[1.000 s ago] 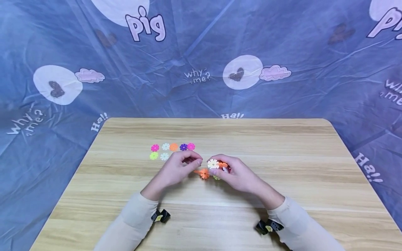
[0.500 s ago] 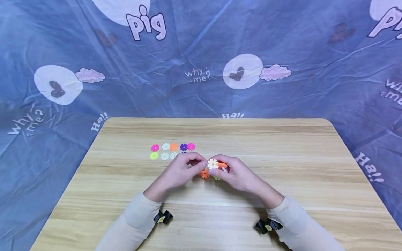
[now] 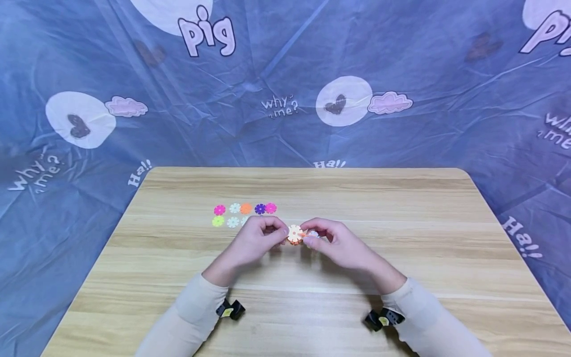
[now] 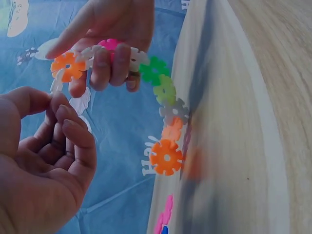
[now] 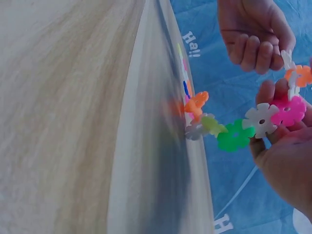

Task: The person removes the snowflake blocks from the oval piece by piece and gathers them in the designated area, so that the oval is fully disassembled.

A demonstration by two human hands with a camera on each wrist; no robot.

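One chain [image 4: 154, 71] of notched plastic discs, multicoloured, held up between your two hands above the wooden table [image 3: 401, 198].

Your left hand [image 3: 254, 240] pinches the white end disc [image 3: 294, 231] between thumb and fingertip, the disc facing up to the head view; your right hand [image 3: 332, 243] grips the chain near its pink disc [image 4: 110, 45], fingers curled round it. Long axis bowed, C-shaped: from your left fingertips it runs right across your right fingers, then dips through the green disc [image 5: 236, 135] toward the tabletop and bends back left, the orange end disc [image 4: 166, 157] lowest and free of both hands; whether that end touches wood is hard to tell. Loose discs [image 3: 219, 210], two rows, lie flat beyond your left hand.
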